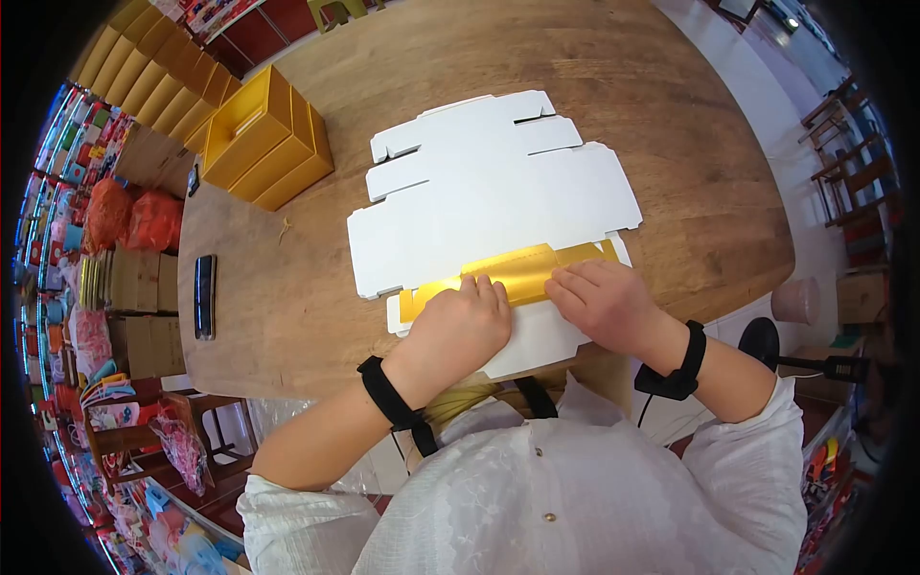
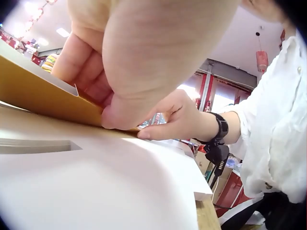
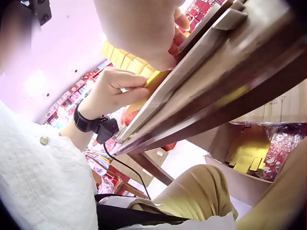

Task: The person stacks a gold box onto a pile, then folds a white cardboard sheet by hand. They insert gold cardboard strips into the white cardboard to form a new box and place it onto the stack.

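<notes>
A white flat cardboard sheet (image 1: 489,192) with slots and tabs lies on the table. Along its near edge a gold strip (image 1: 513,271) is folded up, also seen as a gold panel (image 2: 43,96) in the left wrist view. My left hand (image 1: 455,326) pinches the strip left of its middle, thumb below and fingers over the far side. My right hand (image 1: 609,302) pinches it farther right, fingers curled over the edge. In the right wrist view both the left hand (image 3: 112,91) and right hand (image 3: 144,31) are at the gold edge.
Stacked gold boxes (image 1: 273,144) stand at the table's back left, with more gold boxes (image 1: 158,72) behind. A black phone-like object (image 1: 205,297) lies at the left edge. An open carton (image 3: 240,158) is below the table.
</notes>
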The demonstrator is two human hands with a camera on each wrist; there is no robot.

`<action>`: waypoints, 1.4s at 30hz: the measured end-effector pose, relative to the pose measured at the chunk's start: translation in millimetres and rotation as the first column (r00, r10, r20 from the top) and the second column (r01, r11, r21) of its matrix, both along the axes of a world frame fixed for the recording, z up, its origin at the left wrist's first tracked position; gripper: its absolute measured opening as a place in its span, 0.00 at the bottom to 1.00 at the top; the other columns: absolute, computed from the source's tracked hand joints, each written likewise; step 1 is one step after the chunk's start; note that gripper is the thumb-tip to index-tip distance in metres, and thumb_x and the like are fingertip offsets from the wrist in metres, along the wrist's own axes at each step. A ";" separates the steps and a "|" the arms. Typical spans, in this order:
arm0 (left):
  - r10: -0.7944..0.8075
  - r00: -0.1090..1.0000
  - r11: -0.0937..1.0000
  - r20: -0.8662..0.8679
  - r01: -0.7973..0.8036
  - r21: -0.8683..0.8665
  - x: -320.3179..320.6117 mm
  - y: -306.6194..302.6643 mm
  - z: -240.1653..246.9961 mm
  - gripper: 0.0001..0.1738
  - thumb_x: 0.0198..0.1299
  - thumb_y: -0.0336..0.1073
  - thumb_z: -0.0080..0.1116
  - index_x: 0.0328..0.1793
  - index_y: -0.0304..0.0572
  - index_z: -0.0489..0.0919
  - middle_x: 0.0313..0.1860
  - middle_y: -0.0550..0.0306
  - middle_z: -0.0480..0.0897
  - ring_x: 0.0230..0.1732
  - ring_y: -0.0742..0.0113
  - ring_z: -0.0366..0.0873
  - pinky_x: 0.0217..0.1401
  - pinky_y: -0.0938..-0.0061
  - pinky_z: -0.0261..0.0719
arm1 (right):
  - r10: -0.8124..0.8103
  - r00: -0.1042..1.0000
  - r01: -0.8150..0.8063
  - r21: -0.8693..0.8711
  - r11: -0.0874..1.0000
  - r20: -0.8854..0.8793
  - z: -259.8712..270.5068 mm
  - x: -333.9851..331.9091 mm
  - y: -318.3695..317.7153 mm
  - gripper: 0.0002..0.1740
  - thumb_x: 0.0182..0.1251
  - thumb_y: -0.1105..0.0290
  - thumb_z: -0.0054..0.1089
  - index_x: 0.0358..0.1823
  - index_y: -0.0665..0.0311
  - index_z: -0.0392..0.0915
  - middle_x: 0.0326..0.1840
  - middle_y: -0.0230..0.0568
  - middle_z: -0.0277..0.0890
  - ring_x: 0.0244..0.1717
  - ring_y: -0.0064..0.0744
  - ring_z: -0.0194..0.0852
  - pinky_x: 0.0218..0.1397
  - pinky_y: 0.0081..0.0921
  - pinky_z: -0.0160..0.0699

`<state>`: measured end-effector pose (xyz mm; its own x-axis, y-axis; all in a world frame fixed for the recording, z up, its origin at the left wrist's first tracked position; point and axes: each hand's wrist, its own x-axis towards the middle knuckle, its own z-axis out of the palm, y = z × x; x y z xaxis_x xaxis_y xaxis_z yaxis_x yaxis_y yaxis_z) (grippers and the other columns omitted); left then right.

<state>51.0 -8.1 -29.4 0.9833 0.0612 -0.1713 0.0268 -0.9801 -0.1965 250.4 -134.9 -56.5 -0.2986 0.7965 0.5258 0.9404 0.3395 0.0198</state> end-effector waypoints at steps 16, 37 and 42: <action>0.030 0.999 0.999 0.041 -0.029 -0.029 -3.2 -6.0 -0.9 0.22 0.54 0.28 0.58 0.54 0.20 0.79 0.52 0.35 0.84 0.52 0.52 0.85 0.46 0.70 0.87 | 0.007 1.000 -0.007 -0.023 1.000 -0.005 0.1 -1.1 0.9 0.05 0.54 0.74 0.62 0.32 0.64 0.79 0.29 0.35 0.77 0.32 0.30 0.78 0.36 0.24 0.79; 0.279 0.916 0.895 0.289 -0.140 -0.423 30.9 86.3 -14.6 0.14 0.57 0.31 0.65 0.49 0.41 0.78 0.40 0.49 0.82 0.44 0.47 0.78 0.46 0.56 0.77 | -0.139 0.973 0.203 -0.396 0.895 0.185 9.1 29.1 81.4 0.24 0.67 0.61 0.64 0.64 0.48 0.76 0.58 0.42 0.76 0.69 0.40 0.66 0.76 0.66 0.52; 0.262 0.909 0.885 0.324 -0.093 -0.455 39.1 79.5 -19.5 0.14 0.57 0.32 0.67 0.48 0.39 0.79 0.43 0.48 0.81 0.46 0.46 0.78 0.49 0.58 0.76 | -0.220 0.965 0.230 -0.057 0.972 0.144 17.1 6.1 73.9 0.27 0.62 0.66 0.63 0.65 0.53 0.73 0.67 0.44 0.71 0.73 0.44 0.63 0.77 0.63 0.53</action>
<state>90.1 71.5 -48.9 0.9577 0.2463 0.1487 0.1955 -0.9362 0.2921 256.5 -61.0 -39.3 -0.1722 0.8855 0.4315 0.9828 0.1251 0.1356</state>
